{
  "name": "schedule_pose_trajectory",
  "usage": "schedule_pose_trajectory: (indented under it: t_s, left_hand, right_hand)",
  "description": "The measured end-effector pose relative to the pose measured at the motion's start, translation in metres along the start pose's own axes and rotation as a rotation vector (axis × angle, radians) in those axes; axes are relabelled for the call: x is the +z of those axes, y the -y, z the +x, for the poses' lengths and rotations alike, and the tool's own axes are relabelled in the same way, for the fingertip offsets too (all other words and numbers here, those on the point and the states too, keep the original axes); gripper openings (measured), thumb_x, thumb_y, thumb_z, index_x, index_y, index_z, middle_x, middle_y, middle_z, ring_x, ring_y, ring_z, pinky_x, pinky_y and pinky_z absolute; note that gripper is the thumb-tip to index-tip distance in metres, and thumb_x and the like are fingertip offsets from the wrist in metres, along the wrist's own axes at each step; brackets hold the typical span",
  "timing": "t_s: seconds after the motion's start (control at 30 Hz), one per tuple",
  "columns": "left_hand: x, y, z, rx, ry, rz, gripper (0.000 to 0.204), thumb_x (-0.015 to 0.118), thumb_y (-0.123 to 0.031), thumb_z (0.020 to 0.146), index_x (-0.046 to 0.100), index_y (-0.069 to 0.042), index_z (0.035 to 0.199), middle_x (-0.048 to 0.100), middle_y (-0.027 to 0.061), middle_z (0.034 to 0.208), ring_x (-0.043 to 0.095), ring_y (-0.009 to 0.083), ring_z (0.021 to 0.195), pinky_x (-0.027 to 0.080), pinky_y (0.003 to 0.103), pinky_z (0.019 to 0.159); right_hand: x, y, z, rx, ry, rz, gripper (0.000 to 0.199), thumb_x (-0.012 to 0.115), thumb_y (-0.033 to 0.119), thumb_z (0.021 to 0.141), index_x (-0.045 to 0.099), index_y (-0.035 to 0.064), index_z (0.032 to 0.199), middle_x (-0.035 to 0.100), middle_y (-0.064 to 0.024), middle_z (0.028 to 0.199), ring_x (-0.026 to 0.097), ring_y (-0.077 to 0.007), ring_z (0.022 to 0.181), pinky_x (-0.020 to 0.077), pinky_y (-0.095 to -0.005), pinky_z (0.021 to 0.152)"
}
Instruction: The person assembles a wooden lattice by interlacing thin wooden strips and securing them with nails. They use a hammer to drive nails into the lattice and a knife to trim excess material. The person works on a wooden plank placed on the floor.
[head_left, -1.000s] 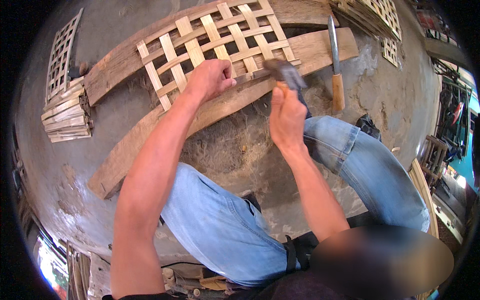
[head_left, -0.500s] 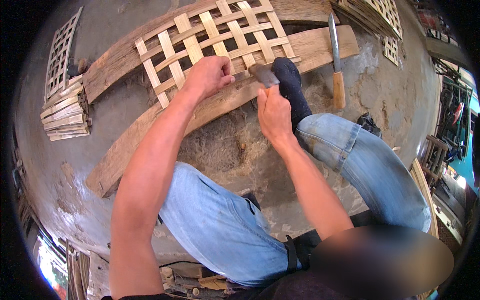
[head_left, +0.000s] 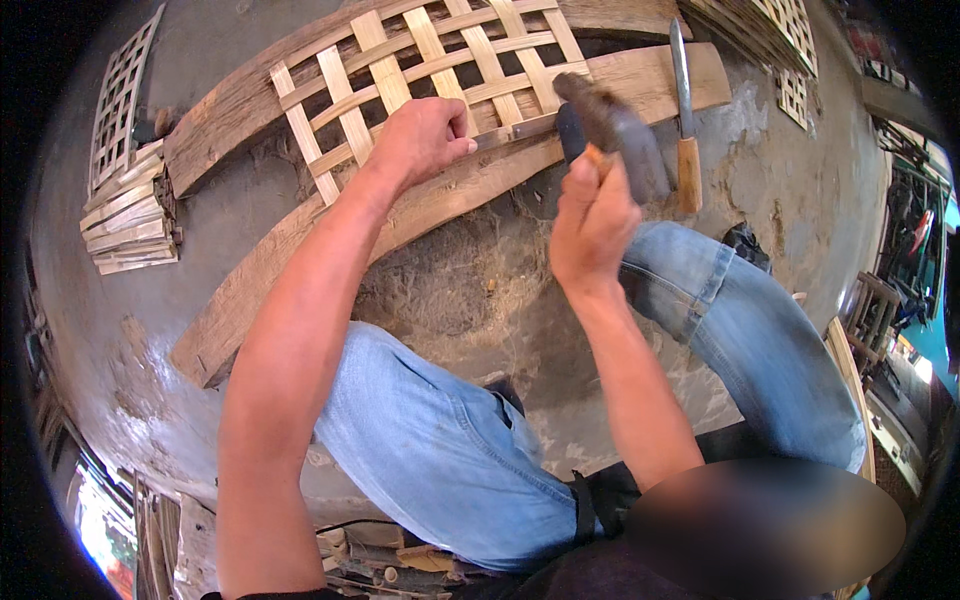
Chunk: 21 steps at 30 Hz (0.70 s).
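A woven lattice of pale flat bamboo strips (head_left: 398,93) lies across two long wooden planks. At its near edge my left hand (head_left: 425,137) is closed, with thumb and fingers pressed together; what they pinch is hidden. A thin greyish strip (head_left: 517,130) runs from beside those fingertips to the right along the lattice edge. My right hand (head_left: 597,222) is wrapped round the orange-brown handle of a hammer. Blurred by motion, the dark hammer head (head_left: 628,140) is raised above the nearer plank and partly covers my dark-covered right foot.
A knife with a wooden handle (head_left: 689,175) lies to the right, its blade over the plank's end (head_left: 712,75). Bundled flat strips (head_left: 130,220) and another lattice (head_left: 122,100) are at the left. More stacked strips (head_left: 745,30) lie at the far right. My jeans-clad legs frame the concrete floor.
My right hand and the hammer have moved up and to the right, away from the lattice edge. My left hand stays closed at nearly the same spot.
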<state>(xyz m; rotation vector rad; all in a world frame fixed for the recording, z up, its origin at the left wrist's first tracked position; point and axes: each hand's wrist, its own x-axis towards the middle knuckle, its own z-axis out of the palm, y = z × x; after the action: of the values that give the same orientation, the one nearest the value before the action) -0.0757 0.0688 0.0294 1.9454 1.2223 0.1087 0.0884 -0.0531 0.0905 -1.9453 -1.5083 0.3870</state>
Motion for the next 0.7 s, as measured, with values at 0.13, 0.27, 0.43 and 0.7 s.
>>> schedule_pose_trajectory:
  t_s: [0.13, 0.27, 0.43, 0.7]
  left_hand:
    - [-0.003, 0.005, 0.005, -0.006, 0.021, -0.027, 0.026, 0.077, -0.023, 0.079, 0.062, -0.002, 0.082, 0.067, 0.0132, 0.079, 0.066, 0.0281, 0.075, 0.051, 0.039, 0.068]
    - [-0.001, 0.005, 0.002, -0.008, 0.022, -0.002, 0.025, 0.077, -0.024, 0.079, 0.063, -0.003, 0.083, 0.068, 0.0132, 0.081, 0.066, 0.0283, 0.076, 0.052, 0.039, 0.07]
    - [-0.007, -0.005, 0.004, -0.093, 0.081, 0.025, 0.023, 0.076, -0.024, 0.081, 0.065, -0.004, 0.085, 0.069, 0.0141, 0.084, 0.066, 0.0292, 0.078, 0.052, 0.041, 0.073]
    - [0.0, 0.004, 0.008, 0.021, -0.004, 0.005, 0.026, 0.076, -0.024, 0.079, 0.062, -0.002, 0.082, 0.066, 0.0136, 0.079, 0.064, 0.029, 0.075, 0.051, 0.039, 0.068]
  right_hand:
    - [0.014, -0.004, 0.009, 0.191, 0.227, -0.005, 0.023, 0.052, 0.021, 0.099, 0.053, -0.0017, 0.1, 0.065, -0.0272, 0.082, 0.062, -0.0489, 0.081, 0.0486, -0.0546, 0.068]
    - [0.004, 0.003, -0.002, 0.0, -0.019, 0.066, 0.025, 0.052, 0.023, 0.099, 0.052, -0.0024, 0.098, 0.063, -0.0295, 0.079, 0.062, -0.0496, 0.082, 0.0481, -0.0549, 0.067]
    - [0.018, -0.012, -0.004, 0.19, 0.221, 0.013, 0.026, 0.053, 0.024, 0.099, 0.051, -0.0021, 0.098, 0.062, -0.0306, 0.077, 0.062, -0.0498, 0.079, 0.0474, -0.0561, 0.066]
    - [0.018, -0.016, 0.003, 0.14, 0.156, 0.03, 0.025, 0.053, 0.023, 0.098, 0.05, -0.0017, 0.099, 0.063, -0.0308, 0.078, 0.063, -0.0496, 0.08, 0.0481, -0.0561, 0.066]
